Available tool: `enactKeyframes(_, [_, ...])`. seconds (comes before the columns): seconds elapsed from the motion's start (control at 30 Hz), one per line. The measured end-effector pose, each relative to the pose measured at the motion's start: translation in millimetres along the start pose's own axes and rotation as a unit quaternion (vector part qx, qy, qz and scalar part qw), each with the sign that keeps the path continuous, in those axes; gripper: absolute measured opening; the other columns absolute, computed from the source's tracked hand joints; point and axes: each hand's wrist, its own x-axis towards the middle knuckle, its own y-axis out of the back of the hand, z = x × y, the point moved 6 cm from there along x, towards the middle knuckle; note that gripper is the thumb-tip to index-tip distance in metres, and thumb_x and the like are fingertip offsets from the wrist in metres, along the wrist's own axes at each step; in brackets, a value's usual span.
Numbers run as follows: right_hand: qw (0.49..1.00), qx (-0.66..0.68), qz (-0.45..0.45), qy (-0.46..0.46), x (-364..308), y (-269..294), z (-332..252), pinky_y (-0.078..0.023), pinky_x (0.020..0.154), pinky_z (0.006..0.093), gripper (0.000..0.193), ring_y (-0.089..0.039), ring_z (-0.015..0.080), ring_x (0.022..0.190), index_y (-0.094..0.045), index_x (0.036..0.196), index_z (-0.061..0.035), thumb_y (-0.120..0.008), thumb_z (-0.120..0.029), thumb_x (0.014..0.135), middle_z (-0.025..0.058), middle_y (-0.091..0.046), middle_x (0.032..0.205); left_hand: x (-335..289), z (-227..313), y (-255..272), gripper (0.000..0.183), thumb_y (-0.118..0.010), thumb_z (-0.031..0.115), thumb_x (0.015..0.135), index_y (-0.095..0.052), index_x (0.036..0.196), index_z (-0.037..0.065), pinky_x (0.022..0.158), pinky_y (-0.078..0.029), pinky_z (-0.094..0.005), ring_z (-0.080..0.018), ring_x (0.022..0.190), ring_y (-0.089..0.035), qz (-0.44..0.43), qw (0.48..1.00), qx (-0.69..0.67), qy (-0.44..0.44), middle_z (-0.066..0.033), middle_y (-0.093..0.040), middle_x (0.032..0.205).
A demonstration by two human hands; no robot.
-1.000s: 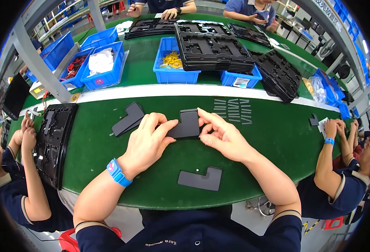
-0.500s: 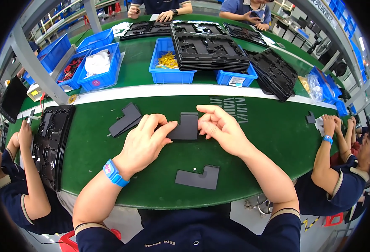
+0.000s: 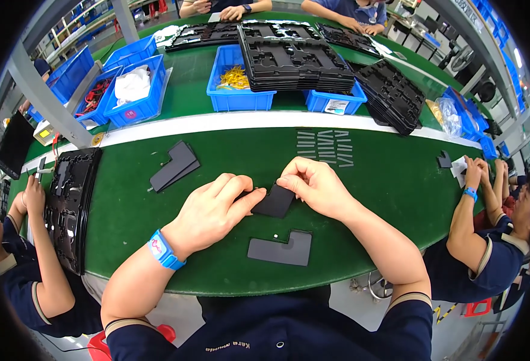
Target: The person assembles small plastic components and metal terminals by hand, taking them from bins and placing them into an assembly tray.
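Note:
Between my hands is a dark grey L-shaped flat piece [image 3: 275,203], turned at a slant above the green table. My left hand [image 3: 213,207] grips its left end between thumb and fingers, covering that part. At the upper right corner, my right hand [image 3: 317,188] pinches thumb against fingers on the piece. Whether something small sits in that pinch is hidden. Nearer me lies another dark L-shaped piece [image 3: 281,249], with a small white bit [image 3: 275,236] by its inner corner. Two more such pieces [image 3: 176,165] overlap beyond my left hand.
Rows of thin grey strips [image 3: 325,147] lie beyond my right hand. Stacked black trays [image 3: 295,57] rest over blue bins [image 3: 241,99] at the back. A black tray stack [image 3: 72,204] stands at left by a co-worker; other people sit at right and across.
My right hand has gone from open fingers beside the piece to a pinch at its upper corner. The piece has tilted and come slightly nearer me. The view has shifted a little.

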Motion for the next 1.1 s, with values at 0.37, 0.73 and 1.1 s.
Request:
enactKeyframes(0.37, [0.983,-0.044,0.176,0.033,1.4,63.2,1.4,-0.047,0.062,0.0212,0.018,-0.054,0.0057,0.07,-0.064,0.105,-0.0041,-0.057,-0.019,0.099,-0.0007,-0.061,0.085,-8.7,-41.5,23.6,0.044,-0.078,0.009,0.067,-0.065,0.109,0.011,0.078,-0.054,-0.0366,-0.0271,0.095,-0.06,0.013,0.991,0.043,0.123,-0.0071,-0.058,0.104])
enactKeyframes(0.73, [0.945,-0.306,0.115,0.021,-6.0,85.0,8.0,-0.046,0.062,0.0286,0.017,-0.051,0.0113,0.066,-0.064,0.082,-0.0014,-0.078,-0.007,0.074,0.0008,-0.054,0.073,-77.4,-121.8,47.9,0.041,-0.075,0.005,0.075,-0.063,0.114,0.002,0.084,-0.05,-0.039,-0.0319,0.097,-0.06,-0.078,0.938,-0.022,0.336,-0.0135,-0.058,0.1])
enactKeyframes(1.1, [0.935,-0.303,0.091,-0.16,-21.6,120.8,31.6,-0.047,0.062,0.0299,0.016,-0.057,0.0129,0.066,-0.066,0.08,-0.0044,-0.08,-0.01,0.073,0.0017,-0.061,0.069,-68.1,-108.2,45.3,0.061,-0.083,0.021,0.07,-0.056,0.123,0.008,0.081,-0.051,-0.0394,-0.0282,0.093,-0.061,-0.107,0.919,-0.011,0.381,-0.0076,-0.06,0.097])
